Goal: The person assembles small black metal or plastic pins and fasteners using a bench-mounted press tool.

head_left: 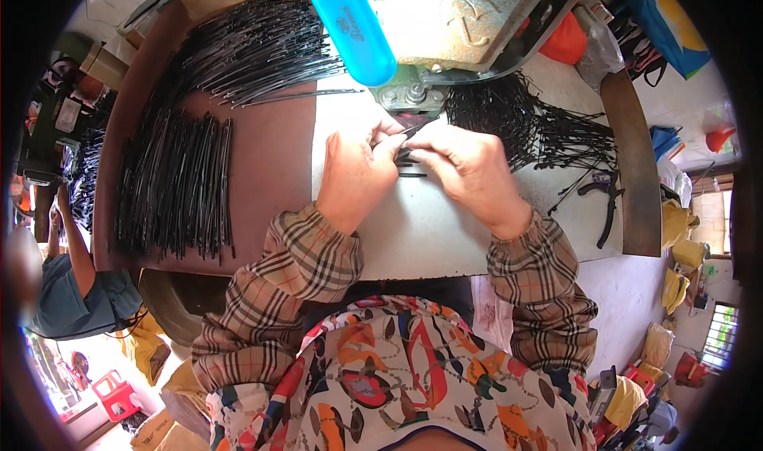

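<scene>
My left hand [358, 169] and my right hand [469, 161] meet at the middle of the work table, in front of a metal machine [413, 97]. Both pinch a small thin black piece [412, 130] between thumb and fingers; its exact kind is too small to make out. Just below the fingertips, short black strips [412, 174] lie on the white surface. Long thin black rods [179, 185] are stacked at the left, with another heap of rods [258, 46] behind them. Right of the machine lies a tangle of thin black pieces [497, 121].
A blue rounded case [354, 30] stands out beside the machine. At the table's right lies a black pistol-shaped tool [608, 201]. The table has a raised brown edge [636, 165] there. Another person [75, 284] works at the far left, near a red stool [115, 395].
</scene>
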The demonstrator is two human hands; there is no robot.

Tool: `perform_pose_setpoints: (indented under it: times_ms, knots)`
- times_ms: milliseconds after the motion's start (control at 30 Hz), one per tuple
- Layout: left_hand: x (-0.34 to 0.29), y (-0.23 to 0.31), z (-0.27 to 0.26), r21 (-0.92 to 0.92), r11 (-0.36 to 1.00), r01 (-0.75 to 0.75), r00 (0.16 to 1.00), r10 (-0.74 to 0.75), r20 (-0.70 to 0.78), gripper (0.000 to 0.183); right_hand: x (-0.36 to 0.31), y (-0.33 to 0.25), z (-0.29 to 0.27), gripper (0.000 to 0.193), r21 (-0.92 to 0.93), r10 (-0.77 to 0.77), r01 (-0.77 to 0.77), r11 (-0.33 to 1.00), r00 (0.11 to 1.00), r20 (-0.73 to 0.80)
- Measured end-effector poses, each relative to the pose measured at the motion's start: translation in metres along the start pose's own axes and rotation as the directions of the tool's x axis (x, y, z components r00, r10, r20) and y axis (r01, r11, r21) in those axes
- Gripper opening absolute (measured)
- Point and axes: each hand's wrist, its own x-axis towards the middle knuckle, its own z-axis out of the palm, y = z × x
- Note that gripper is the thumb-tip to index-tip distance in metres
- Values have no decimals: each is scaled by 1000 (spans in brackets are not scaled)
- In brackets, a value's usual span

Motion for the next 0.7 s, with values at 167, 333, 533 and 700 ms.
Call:
perform_pose_setpoints:
  times_ms: [167, 333, 533, 700]
  knots:
    - [-1, 5, -1, -74, 993, 90, 994, -94, -59, 9, -2, 2, 7, 14, 46, 23, -26, 999, 998, 61]
    - [-1, 2, -2, -64, 993, 96, 992, -101, -74, 10, -2, 2, 6, 14, 94, 102, -97, 991, 993, -51]
    - [-4, 5, 1, -271, 952, 146, 988, -155, -12, 17, -5, 2, 19, 19, 224, 305, -271, 936, 942, -137]
    - [-4, 12, -6, -402, 863, 305, 952, -275, 134, 19, -9, 4, 19, 23, 221, 351, -313, 923, 922, -160]
